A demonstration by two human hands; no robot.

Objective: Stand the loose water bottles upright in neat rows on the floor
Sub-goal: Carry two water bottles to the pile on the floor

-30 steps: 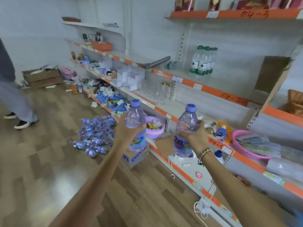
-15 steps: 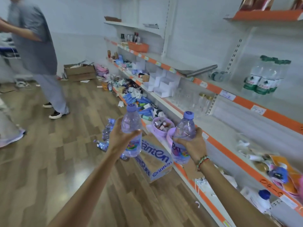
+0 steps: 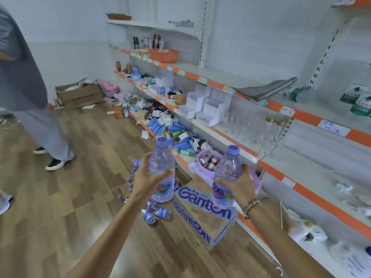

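Note:
I hold two clear water bottles with purple caps upright in front of me. My left hand (image 3: 147, 178) grips one bottle (image 3: 162, 163) around its middle. My right hand (image 3: 240, 187) grips the other bottle (image 3: 227, 171) the same way. Below and beyond my left hand, several loose bottles (image 3: 155, 214) lie on their sides on the wooden floor (image 3: 60, 207), partly hidden by my arm and the held bottle.
A Ganten cardboard box (image 3: 202, 215) sits on the floor against the shelving, under my right hand. Orange-edged shelves (image 3: 309, 193) full of clutter run along the right. A person in grey (image 3: 30, 97) stands at the left. A brown carton (image 3: 80, 95) sits by the far wall.
My view has swung left and closer to the bottle pile and box. Both hands still carry their bottles upright. The person at the left has come nearer.

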